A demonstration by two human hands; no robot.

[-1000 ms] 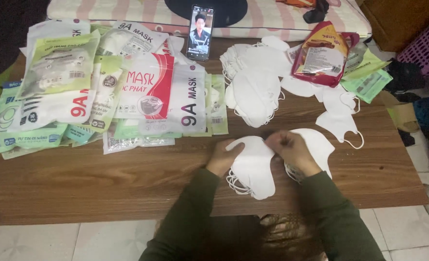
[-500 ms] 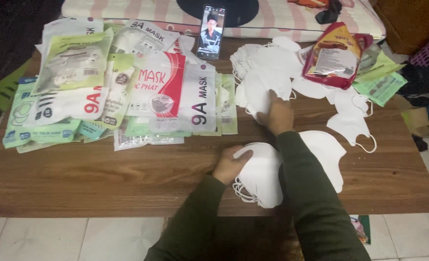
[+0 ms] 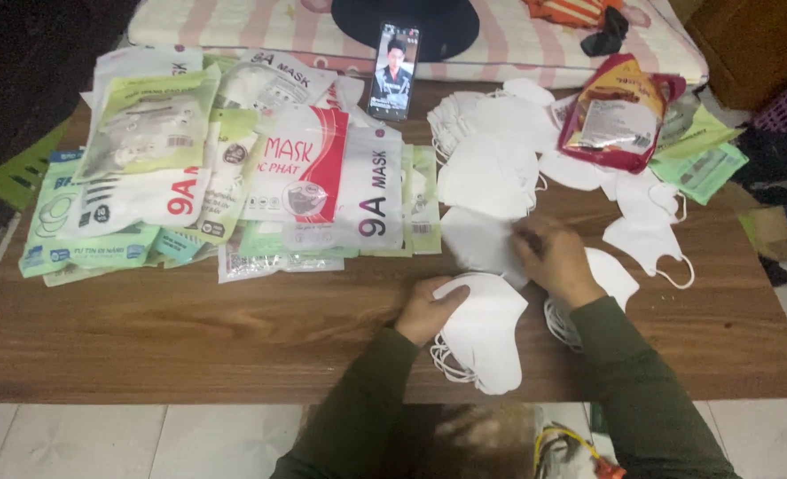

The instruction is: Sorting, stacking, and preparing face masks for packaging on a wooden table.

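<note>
Masks are what we have under both hands: white folded face masks lying on the brown wooden tabletop [image 3: 189,337]. Largest in view after it is the spread of sealed mask packets [image 3: 234,177] filling the upper left of the frame, overlapped like shingles. Right of centre sits a loose heap of white masks [image 3: 491,151], within easy reach of our right arm. A red and yellow pouch [image 3: 619,111] lies at the upper right, over some green packets. Low in the middle of the frame, our left hand [image 3: 429,310] presses flat on a stack of masks [image 3: 482,337], fingers spread over its left edge, seemingly to keep the pile squared and still. Our right hand [image 3: 553,262] rests just above it, fingers curled on a single mask [image 3: 477,244] at the heap's lower edge, pinching its corner. A phone [image 3: 393,71] stands propped at top centre, screen facing us.
</note>
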